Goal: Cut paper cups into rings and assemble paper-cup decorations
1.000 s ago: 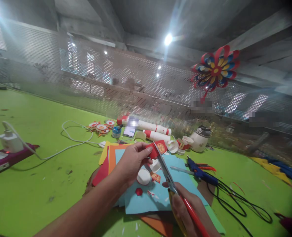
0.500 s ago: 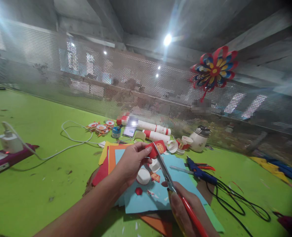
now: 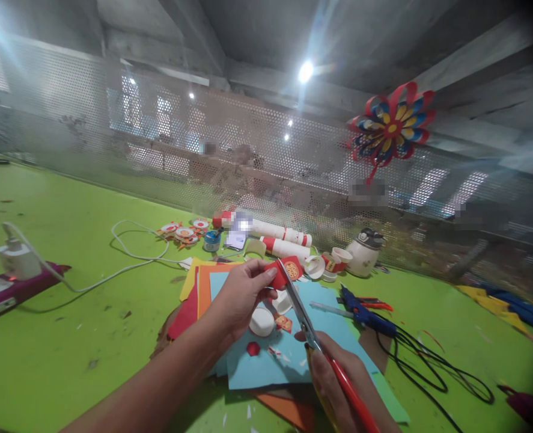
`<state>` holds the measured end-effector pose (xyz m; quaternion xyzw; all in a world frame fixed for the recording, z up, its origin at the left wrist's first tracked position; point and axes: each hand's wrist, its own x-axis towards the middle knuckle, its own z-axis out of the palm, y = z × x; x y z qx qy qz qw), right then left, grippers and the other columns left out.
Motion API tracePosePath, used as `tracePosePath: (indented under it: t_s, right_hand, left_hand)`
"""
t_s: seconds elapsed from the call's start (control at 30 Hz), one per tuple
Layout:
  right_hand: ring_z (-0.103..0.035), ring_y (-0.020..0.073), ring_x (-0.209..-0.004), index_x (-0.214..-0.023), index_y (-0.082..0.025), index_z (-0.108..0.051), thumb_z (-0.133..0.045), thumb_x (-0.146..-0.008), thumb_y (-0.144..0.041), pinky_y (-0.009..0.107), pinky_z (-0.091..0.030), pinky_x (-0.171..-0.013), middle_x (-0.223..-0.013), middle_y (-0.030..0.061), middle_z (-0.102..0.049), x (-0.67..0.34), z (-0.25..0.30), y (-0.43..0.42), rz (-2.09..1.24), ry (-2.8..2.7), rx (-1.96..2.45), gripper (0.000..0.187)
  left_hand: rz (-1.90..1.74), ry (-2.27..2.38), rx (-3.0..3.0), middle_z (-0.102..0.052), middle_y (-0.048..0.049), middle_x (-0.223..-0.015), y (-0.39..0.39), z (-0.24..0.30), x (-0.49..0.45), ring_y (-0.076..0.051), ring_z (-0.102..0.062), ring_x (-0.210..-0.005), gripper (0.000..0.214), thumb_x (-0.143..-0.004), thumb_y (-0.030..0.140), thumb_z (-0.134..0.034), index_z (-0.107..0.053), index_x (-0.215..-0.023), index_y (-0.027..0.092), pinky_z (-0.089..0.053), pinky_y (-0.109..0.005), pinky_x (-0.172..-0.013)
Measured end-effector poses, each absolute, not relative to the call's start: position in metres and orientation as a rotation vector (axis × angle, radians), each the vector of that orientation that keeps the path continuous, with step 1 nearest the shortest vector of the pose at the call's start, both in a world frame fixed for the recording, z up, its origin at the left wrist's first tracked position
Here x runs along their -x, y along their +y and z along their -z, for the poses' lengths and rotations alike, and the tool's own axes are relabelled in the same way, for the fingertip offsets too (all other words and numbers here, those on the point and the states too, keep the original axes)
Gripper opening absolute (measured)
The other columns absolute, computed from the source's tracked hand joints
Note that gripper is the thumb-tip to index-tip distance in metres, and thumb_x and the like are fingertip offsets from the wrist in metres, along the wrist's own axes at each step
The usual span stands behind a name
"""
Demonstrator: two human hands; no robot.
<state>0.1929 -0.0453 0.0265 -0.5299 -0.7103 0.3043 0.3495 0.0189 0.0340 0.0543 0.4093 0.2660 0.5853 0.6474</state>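
Note:
My left hand (image 3: 248, 291) pinches the left edge of a small red paper piece (image 3: 293, 269) with gold print. Scissors (image 3: 303, 316) with red and yellow handles are in my right hand (image 3: 338, 367), its fingers wrapped round the grips. Their blades point up and away, and the tips lie across the red paper close to my left thumb. Below, on light blue paper sheets (image 3: 266, 376), are a white round cup-like piece (image 3: 262, 322), a second white piece (image 3: 283, 302), a red-gold scrap (image 3: 284, 324) and a small red hexagon (image 3: 253, 349).
A blue hot glue gun (image 3: 369, 316) with a looped black cable lies at right. Behind are white-and-red tubes (image 3: 286, 248), a phone (image 3: 237, 231), a blue jar (image 3: 212, 241) and a white container (image 3: 364, 254). A purple power strip (image 3: 23, 293) with charger sits left.

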Motion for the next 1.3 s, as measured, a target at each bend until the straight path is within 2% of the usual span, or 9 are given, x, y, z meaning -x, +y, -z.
tracePosePath:
  t_s: [0.43,0.73,1.1,1.3]
  right_hand:
    - [-0.045,0.0125,-0.053,-0.105,-0.017,-0.061,-0.037,-0.088,-0.062,0.021,-0.040,-0.049,-0.054,-0.0032,-0.041,-0.193,-0.028,-0.047,-0.761,-1.878,1.367,0.054]
    - [-0.041,0.0112,-0.051,-0.102,-0.017,-0.061,-0.035,-0.090,-0.060,0.020,-0.034,-0.045,-0.058,-0.0019,-0.045,-0.194,-0.026,-0.046,-0.676,-1.907,1.388,0.051]
    - [-0.044,0.0131,-0.057,-0.093,-0.017,-0.063,-0.035,-0.089,-0.059,0.022,-0.039,-0.055,-0.062,-0.0004,-0.053,-0.191,-0.027,-0.042,-0.559,-1.893,1.459,0.051]
    - [-0.048,0.0146,-0.059,-0.097,-0.015,-0.063,-0.036,-0.090,-0.056,0.023,-0.039,-0.054,-0.065,0.0013,-0.057,-0.197,-0.025,-0.033,-0.543,-1.888,1.444,0.049]
  left_hand:
    - [-1.318,0.610,-0.935,-0.065,-0.0074,-0.077,0.036,-0.052,-0.019,-0.011,-0.056,-0.063,0.015,-0.072,0.021,-0.068,-0.059,-0.079,0.010,-0.043,-0.024,-0.057]
    - [-1.306,0.594,-0.933,-0.063,-0.0050,-0.073,0.039,-0.048,-0.019,-0.009,-0.054,-0.058,0.014,-0.074,0.020,-0.067,-0.058,-0.079,0.010,-0.043,-0.023,-0.057]
    - [-1.263,0.632,-0.884,-0.062,-0.0040,-0.071,0.044,-0.044,-0.017,-0.006,-0.055,-0.054,0.006,-0.077,0.012,-0.063,-0.058,-0.076,0.009,-0.044,-0.018,-0.054]
    - [-1.210,0.688,-0.961,-0.061,-0.0051,-0.067,0.046,-0.047,-0.014,-0.014,-0.065,-0.061,0.008,-0.083,0.007,-0.053,-0.052,-0.076,0.011,-0.047,-0.020,-0.051]
